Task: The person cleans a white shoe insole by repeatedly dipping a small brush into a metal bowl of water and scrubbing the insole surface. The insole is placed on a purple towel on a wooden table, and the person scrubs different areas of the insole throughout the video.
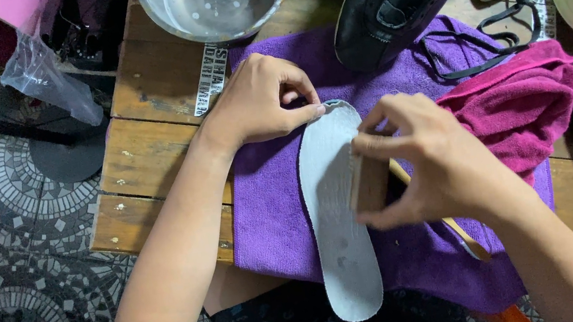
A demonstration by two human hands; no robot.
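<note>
The left hand (259,101) pinches the insole's (336,206) far tip to pin it flat on the purple cloth (274,207) at the counter's (149,139) near edge, while the right hand (428,156) grips a wooden brush (368,183), bristles down, against its middle.

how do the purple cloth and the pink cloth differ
The purple cloth lies spread flat under the insole; the pink cloth sits bunched up at its right edge. The purple cloth shows far more area than the pink. Both look like soft towels on the wooden table.
</note>
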